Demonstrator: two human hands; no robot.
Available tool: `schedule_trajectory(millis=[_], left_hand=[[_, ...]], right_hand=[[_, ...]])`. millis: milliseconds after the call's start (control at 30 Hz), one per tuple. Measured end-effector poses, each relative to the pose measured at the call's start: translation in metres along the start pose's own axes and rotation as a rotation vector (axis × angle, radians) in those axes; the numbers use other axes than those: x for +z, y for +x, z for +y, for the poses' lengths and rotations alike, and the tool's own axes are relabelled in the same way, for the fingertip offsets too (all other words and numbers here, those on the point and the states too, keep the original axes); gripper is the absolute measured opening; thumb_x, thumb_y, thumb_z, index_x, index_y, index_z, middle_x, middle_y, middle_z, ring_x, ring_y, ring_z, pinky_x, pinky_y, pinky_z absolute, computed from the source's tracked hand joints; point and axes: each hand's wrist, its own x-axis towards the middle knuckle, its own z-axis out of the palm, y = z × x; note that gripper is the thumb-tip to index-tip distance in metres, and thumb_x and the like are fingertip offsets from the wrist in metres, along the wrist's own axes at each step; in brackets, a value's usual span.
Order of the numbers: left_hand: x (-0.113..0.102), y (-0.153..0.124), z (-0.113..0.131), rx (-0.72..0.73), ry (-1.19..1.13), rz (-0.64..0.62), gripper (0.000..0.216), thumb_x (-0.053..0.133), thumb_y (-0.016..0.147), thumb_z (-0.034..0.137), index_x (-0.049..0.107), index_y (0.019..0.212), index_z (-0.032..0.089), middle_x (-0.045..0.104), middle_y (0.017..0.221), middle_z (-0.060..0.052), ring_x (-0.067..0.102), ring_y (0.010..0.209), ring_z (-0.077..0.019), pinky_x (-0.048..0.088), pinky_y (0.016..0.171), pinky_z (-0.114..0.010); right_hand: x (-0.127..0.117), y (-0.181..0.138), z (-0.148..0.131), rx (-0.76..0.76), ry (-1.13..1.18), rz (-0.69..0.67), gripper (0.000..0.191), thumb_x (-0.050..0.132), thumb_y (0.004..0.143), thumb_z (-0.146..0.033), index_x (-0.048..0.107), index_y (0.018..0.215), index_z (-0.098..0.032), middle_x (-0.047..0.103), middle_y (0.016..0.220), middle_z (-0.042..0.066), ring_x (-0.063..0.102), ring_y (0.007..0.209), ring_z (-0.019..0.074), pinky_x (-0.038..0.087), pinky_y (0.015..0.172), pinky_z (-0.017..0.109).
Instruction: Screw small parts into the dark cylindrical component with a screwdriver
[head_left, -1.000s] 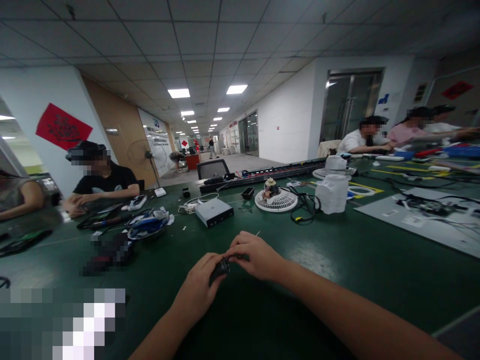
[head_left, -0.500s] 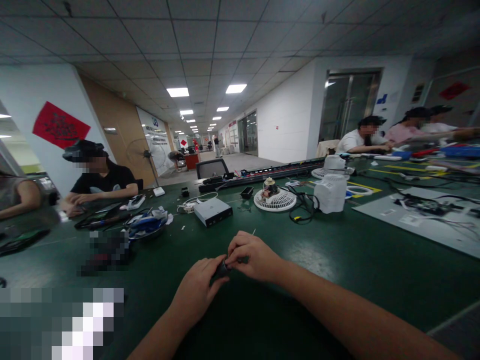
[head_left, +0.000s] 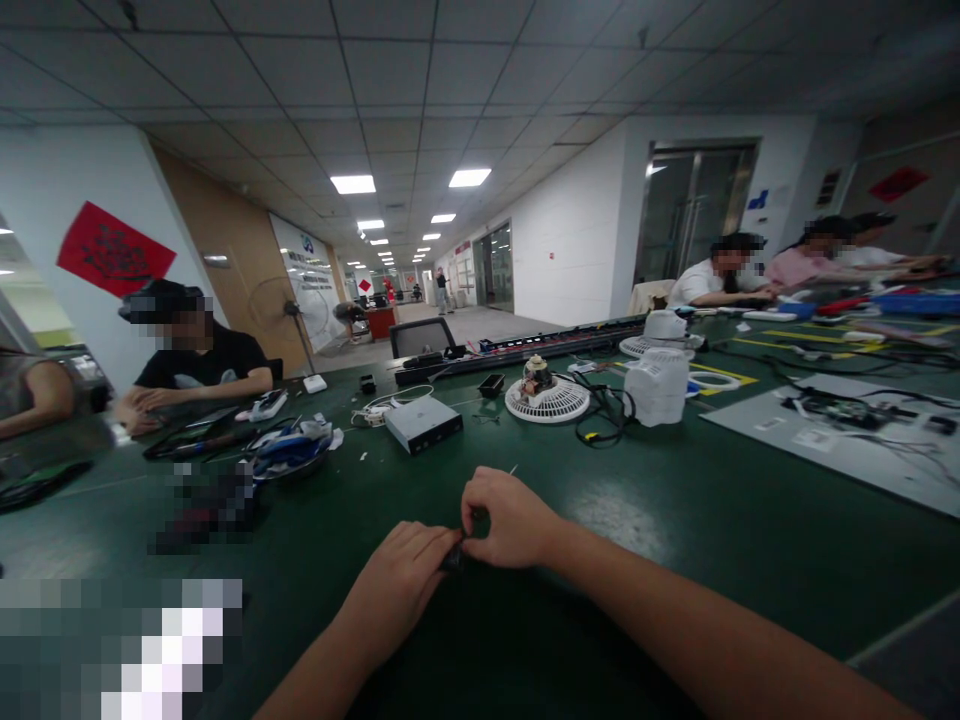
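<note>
Where they meet, left hand [head_left: 405, 582], right hand [head_left: 507, 520], each grip clamped on black part [head_left: 452, 559], poster [head_left: 112, 250] writing illegible

Two forearms show, bare from the lower edge of the view to the wrists; the left hand [head_left: 397, 590] and the right hand [head_left: 510, 520] are likewise bare.

Dark green table [head_left: 675, 540], white fan grille [head_left: 546, 400], black part [head_left: 452, 557].
</note>
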Motion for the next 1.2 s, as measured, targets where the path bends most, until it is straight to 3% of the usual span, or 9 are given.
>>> schedule_trajectory(millis=[267, 467, 533, 633, 767, 967, 1200], left_hand=[[0.002, 0.001, 0.0, -0.039, -0.039, 0.157, 0.044, 0.055, 0.083, 0.006, 0.057, 0.124, 0.023, 0.07, 0.116, -0.007, 0.065, 0.103, -0.0233, 0.053, 0.09, -0.041], [0.008, 0.001, -0.009, -0.304, -0.08, 0.251, 0.041, 0.057, 0.085, 0.016, 0.056, 0.125, 0.025, 0.07, 0.114, -0.006, 0.066, 0.1, -0.0243, 0.053, 0.088, -0.042], [0.009, 0.0, -0.013, -0.426, -0.113, 0.255, 0.039, 0.059, 0.085, 0.02, 0.057, 0.123, 0.025, 0.07, 0.112, -0.006, 0.067, 0.099, -0.0245, 0.053, 0.088, -0.042], [0.009, 0.0, -0.019, -0.541, -0.175, 0.26, 0.03, 0.06, 0.085, 0.025, 0.059, 0.116, 0.025, 0.071, 0.107, -0.005, 0.067, 0.097, -0.0242, 0.052, 0.089, -0.042], [0.007, 0.001, -0.02, -0.584, -0.223, 0.278, 0.026, 0.06, 0.086, 0.029, 0.059, 0.111, 0.024, 0.071, 0.105, -0.004, 0.067, 0.098, -0.0232, 0.051, 0.09, -0.041], [0.003, 0.003, -0.015, -0.6, -0.223, 0.252, 0.025, 0.061, 0.083, 0.029, 0.059, 0.108, 0.024, 0.072, 0.101, -0.003, 0.067, 0.096, -0.0227, 0.052, 0.086, -0.039], [0.004, 0.001, -0.013, -0.576, -0.231, 0.241, 0.025, 0.061, 0.083, 0.029, 0.06, 0.107, 0.024, 0.072, 0.101, -0.003, 0.068, 0.096, -0.0227, 0.052, 0.085, -0.038]], right_hand=[[0.008, -0.002, -0.009, 0.116, 0.023, 0.024, 0.01, 0.069, 0.073, -0.027, 0.068, 0.078, -0.018, 0.066, 0.074, 0.003, 0.057, 0.074, 0.0183, 0.041, 0.071, 0.031], [0.007, 0.002, -0.004, 0.213, 0.065, 0.168, 0.018, 0.06, 0.075, -0.008, 0.067, 0.09, -0.016, 0.064, 0.085, 0.005, 0.058, 0.084, 0.0189, 0.044, 0.078, 0.031], [0.004, 0.003, 0.002, 0.233, 0.105, 0.223, 0.02, 0.054, 0.082, -0.006, 0.067, 0.094, -0.015, 0.062, 0.092, 0.007, 0.058, 0.088, 0.0179, 0.045, 0.081, 0.031], [-0.001, 0.004, 0.009, 0.196, 0.138, 0.318, 0.019, 0.05, 0.094, -0.018, 0.068, 0.101, -0.017, 0.06, 0.1, 0.008, 0.058, 0.092, 0.0178, 0.046, 0.084, 0.032], [-0.006, 0.004, 0.014, 0.153, 0.16, 0.357, 0.019, 0.052, 0.096, -0.031, 0.067, 0.095, -0.02, 0.062, 0.087, 0.004, 0.059, 0.085, 0.0185, 0.046, 0.078, 0.033], [0.004, -0.002, 0.014, -0.012, 0.512, 0.334, 0.021, 0.048, 0.099, -0.033, 0.063, 0.1, -0.019, 0.065, 0.083, 0.003, 0.065, 0.075, 0.0147, 0.049, 0.072, 0.028], [0.004, -0.004, 0.006, -0.073, 0.524, 0.449, 0.021, 0.047, 0.099, -0.032, 0.062, 0.095, -0.018, 0.063, 0.081, 0.004, 0.063, 0.074, 0.0144, 0.049, 0.07, 0.028]])
